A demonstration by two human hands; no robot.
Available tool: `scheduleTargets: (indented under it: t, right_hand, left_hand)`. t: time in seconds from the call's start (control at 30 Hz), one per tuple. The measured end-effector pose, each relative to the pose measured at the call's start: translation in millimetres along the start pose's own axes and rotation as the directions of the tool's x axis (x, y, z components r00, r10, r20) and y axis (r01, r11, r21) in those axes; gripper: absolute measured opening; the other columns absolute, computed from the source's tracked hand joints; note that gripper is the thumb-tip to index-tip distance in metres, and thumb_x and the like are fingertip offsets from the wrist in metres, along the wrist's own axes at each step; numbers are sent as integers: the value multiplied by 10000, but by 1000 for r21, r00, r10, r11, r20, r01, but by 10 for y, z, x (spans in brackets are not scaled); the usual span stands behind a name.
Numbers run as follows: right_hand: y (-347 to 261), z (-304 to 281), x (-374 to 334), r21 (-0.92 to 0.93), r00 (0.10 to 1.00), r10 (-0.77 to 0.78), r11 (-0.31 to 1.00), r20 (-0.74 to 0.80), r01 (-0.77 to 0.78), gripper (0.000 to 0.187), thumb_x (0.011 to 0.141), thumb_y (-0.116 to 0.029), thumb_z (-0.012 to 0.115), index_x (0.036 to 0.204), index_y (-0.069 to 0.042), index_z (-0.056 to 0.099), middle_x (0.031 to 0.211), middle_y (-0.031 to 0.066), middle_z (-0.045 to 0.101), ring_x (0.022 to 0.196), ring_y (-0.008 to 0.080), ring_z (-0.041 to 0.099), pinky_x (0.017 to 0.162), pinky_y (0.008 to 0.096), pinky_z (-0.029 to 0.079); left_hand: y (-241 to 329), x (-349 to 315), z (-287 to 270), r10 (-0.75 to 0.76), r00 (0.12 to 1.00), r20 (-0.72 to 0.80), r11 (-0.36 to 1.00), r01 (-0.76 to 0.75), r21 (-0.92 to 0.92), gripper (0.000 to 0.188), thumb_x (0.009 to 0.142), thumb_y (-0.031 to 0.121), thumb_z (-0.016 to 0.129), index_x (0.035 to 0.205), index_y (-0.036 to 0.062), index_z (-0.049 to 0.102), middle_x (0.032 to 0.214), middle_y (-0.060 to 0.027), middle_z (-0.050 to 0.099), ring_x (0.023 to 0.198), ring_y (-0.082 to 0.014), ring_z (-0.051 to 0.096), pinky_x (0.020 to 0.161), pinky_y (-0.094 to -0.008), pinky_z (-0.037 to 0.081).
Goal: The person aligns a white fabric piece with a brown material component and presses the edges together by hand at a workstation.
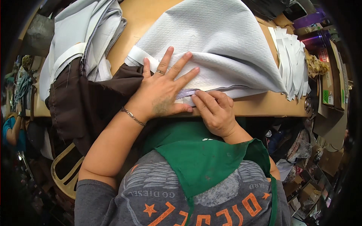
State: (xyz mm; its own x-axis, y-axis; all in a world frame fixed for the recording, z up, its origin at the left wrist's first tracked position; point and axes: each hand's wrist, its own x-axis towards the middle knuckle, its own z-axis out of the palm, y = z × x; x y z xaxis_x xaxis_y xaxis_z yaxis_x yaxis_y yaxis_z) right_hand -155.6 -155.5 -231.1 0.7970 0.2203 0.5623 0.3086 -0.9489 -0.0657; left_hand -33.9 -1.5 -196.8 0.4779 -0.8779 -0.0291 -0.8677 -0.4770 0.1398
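Note:
A large piece of pale grey textured fabric (pixel 211 30) lies folded over the table in front of me, its lower edge trimmed with a dark line. My left hand (pixel 164 88) rests on it, open, fingers spread and pressing the cloth down. Close beside it, my right hand (pixel 215 109) pinches a narrow lilac striped strip (pixel 186 93) at the fabric's near edge. Dark brown cloth (pixel 83 98) joins the pale fabric at the left, runs under my left wrist and hangs off the table's front edge.
The tan table (pixel 139 15) carries a stack of folded pale fabric (pixel 86 34) at the left and a bundle of white strips (pixel 288 60) at the right. Scissor handles (pixel 308 104) show by the right edge. A cardboard box (pixel 332 75) and a beige chair (pixel 62 171) flank it.

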Motion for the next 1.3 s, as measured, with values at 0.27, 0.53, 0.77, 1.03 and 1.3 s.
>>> scheduleTargets:
  t: [0.27, 0.53, 0.77, 1.03, 1.3]
  right_hand:
    - [44, -26, 155, 108, 997, 52, 992, 63, -59, 284, 655, -188, 588, 927, -111, 619, 933, -32, 564, 834, 156, 516, 716, 287, 371]
    - [47, -40, 293, 72, 994, -34, 997, 102, 26, 284, 670, -193, 575, 935, -94, 612, 898, -17, 551, 831, 164, 527, 697, 291, 379]
    - [-102, 35, 199, 0, 990, -112, 994, 88, 112, 346, 707, -161, 547, 997, 21, 597, 990, 88, 567, 925, 202, 552, 754, 300, 408]
    - [-229, -36, 210, -146, 990, -32, 988, 135, 52, 322, 732, -158, 523, 979, 28, 612, 978, 107, 581, 946, 220, 552, 783, 304, 407]
    - [-130, -166, 292, -28, 971, 44, 999, 235, -39, 303, 685, -141, 547, 940, 16, 595, 901, 79, 552, 817, 201, 541, 664, 303, 422]
  left_hand:
    - [-42, -8, 52, -16, 1000, 8, 997, 17, -81, 1072, 520, 624, 696, 1404, 218, 246, 1493, -52, 74, 1358, -380, -3, 940, -713, 122]
    - [-47, -15, 70, -12, 1000, -28, 992, 8, -124, 1061, 520, 564, 727, 1403, 217, 252, 1495, -53, 78, 1362, -368, 1, 943, -711, 102]
    - [-60, -22, 101, 0, 997, -74, 995, -8, -104, 924, 590, 471, 685, 1388, 222, 292, 1490, -58, 109, 1363, -370, 31, 932, -719, 111]
    - [-46, -23, 114, 2, 994, -105, 993, -14, -118, 902, 578, 461, 688, 1370, 221, 331, 1484, -56, 139, 1361, -368, 64, 929, -717, 129]
    - [-53, -40, 122, -5, 995, -102, 991, -9, -136, 981, 529, 545, 716, 1371, 227, 325, 1485, -53, 134, 1363, -359, 57, 938, -708, 106]
